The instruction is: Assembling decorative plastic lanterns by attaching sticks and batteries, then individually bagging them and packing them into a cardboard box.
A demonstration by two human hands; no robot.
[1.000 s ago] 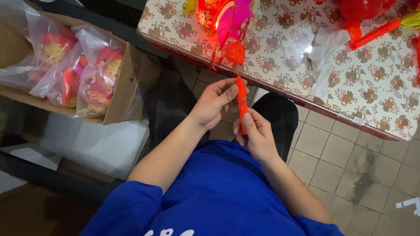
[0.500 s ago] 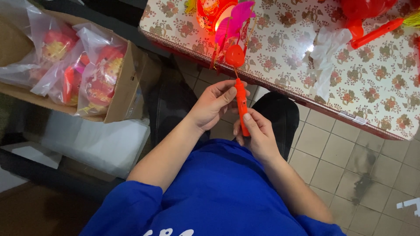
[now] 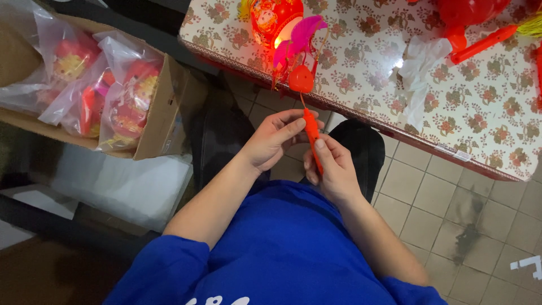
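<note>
Both hands close on the orange stick just below the worktop edge: the left hand pinches its upper end, the right hand grips lower down. Above, a glowing red lantern sits on the floral cloth.

Clear toy bags in cardboard box
</note>
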